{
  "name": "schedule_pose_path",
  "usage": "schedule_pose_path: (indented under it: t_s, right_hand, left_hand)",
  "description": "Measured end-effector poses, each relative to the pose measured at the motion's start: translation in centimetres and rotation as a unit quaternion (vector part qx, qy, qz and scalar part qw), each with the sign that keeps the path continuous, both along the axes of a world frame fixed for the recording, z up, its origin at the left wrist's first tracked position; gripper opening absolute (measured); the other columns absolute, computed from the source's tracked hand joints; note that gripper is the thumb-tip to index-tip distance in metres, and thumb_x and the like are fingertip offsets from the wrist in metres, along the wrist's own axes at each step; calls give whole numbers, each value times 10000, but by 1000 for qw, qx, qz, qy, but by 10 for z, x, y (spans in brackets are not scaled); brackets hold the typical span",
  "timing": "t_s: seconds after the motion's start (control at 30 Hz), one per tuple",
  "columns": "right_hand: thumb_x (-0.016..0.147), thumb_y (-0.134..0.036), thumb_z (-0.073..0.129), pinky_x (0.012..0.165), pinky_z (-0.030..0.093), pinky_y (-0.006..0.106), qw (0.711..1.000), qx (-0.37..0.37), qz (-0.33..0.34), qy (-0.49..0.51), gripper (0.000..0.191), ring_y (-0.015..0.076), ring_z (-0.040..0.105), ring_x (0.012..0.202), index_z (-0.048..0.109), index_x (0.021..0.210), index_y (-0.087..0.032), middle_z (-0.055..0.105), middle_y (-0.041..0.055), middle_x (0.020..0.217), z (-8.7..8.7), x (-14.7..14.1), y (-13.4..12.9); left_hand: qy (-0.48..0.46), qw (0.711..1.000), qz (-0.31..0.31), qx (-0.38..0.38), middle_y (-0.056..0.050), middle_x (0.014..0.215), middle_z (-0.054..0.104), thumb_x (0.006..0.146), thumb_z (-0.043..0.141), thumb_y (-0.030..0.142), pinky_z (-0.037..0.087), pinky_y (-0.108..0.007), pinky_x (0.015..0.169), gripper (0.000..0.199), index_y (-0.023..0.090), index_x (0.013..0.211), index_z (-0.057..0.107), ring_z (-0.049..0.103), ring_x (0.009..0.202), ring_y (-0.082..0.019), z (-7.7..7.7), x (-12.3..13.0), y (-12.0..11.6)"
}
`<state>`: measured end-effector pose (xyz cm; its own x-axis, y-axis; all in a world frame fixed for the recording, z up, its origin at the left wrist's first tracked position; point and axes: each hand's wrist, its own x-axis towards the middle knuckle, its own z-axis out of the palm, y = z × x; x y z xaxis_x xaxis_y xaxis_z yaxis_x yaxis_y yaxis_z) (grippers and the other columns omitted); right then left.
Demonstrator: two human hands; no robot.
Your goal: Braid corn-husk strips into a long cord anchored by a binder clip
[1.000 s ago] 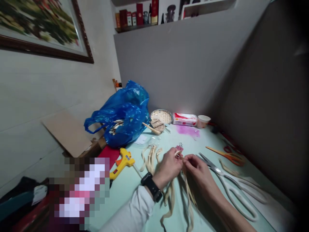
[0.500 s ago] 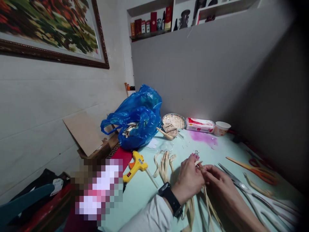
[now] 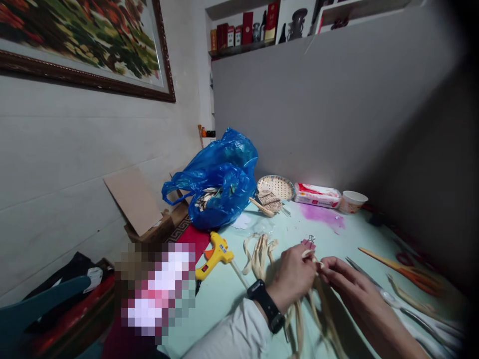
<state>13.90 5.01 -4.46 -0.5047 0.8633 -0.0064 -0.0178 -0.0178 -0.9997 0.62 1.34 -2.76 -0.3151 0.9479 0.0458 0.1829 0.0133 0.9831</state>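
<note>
Gripping pale strips (image 3: 298, 324), L hand (image 3: 295, 273) & R hand (image 3: 348, 275), both closed, meet near pink clip (image 3: 308, 244), w/ yellow glue gun (image 3: 216, 255) on tabletop (image 3: 220, 309)

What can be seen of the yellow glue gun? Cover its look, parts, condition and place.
The glue gun has a yellow, plastic-looking body with a small label, an orange trigger and a switch on the handle. A pale glue stick juts from its back towards the black watch; a dark cord shows at the handle's end. It lies on its side on the pale green table, beside the red cloth, held by nobody. Whether it is on cannot be told.
</note>
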Motion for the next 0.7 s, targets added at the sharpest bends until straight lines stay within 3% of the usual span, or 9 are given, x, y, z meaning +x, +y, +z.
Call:
schedule_pose_path:
  t_s: [0.03, 0.13, 0.27, 0.43, 0.5, 0.57, 0.63, 0.7]
  right_hand:
    - [766, -430, 694, 685, 412, 248, 1000, 17, 6, 4, 226, 187, 507, 793, 606, 779, -222, 592, 8, 794, 2, -1, -3]
    - [817, -377, 661, 738, 391, 250, 998, 38, 23, 42, 174, 176, 493, 812, 602, 792, -215, 588, 5, 800, 8, -3, -10]
    - [844, -293, 605, 740, 380, 257, 993, 17, 16, 119, 149, 150, 478, 755, 547, 749, -195, 522, -9, 727, 20, 0, -15]
    - [859, -303, 572, 820, 438, 318, 972, -23, -1, 233, 136, 121, 462, 645, 519, 788, -200, 404, -39, 636, 48, 15, -37]
    - [871, -300, 574, 645, 447, 250, 958, -46, -12, 283, 141, 83, 352, 530, 517, 791, -199, 338, -54, 621, 61, 26, -53]
    - [885, -310, 567, 438, 303, 181, 951, -54, -21, 303, 152, 61, 205, 468, 515, 791, -202, 284, -61, 619, 73, 43, -68]
    - [891, -313, 561, 380, 186, 189, 951, -37, -55, 303, 143, 67, 126, 464, 528, 799, -208, 231, -65, 600, 84, 70, -78]
    - [887, -317, 551, 382, 221, 236, 942, 4, -140, 306, 106, 91, 140, 469, 547, 829, -228, 212, -60, 583, 96, 103, -83]
  left_hand:
    - [-33, 999, -6, -3, -20, 761, 644, 826, 601, 165, 496, -321, 679, 46, 158, 834, 646, 614, 718, -172, -2, -2, 2]
    - [-139, 990, -31, -12, -2, 814, 629, 911, 566, 320, 502, -255, 546, 198, 138, 972, 613, 581, 608, -103, -9, -8, 6]
    - [-242, 970, -29, -8, -52, 1002, 646, 914, 563, 334, 553, -319, 653, 277, 151, 1121, 586, 637, 770, -151, -15, -22, 12]
    - [-296, 955, 10, -8, -80, 1132, 628, 905, 578, 323, 554, -393, 767, 310, 159, 1168, 579, 640, 918, -198, -17, -36, 16]
    - [-308, 951, 30, -8, -86, 1161, 619, 903, 580, 322, 549, -410, 791, 322, 162, 1183, 573, 635, 950, -209, -17, -38, 16]
    - [-317, 947, 49, -6, -88, 1176, 614, 902, 582, 321, 546, -418, 803, 329, 164, 1192, 569, 632, 965, -214, -17, -39, 17]
    - [-325, 944, 64, -3, -89, 1182, 612, 902, 582, 320, 545, -421, 806, 332, 165, 1195, 568, 630, 971, -216, -18, -42, 19]
    - [-332, 940, 77, 1, -88, 1176, 613, 902, 582, 319, 547, -416, 799, 329, 165, 1193, 569, 632, 963, -213, -18, -45, 21]
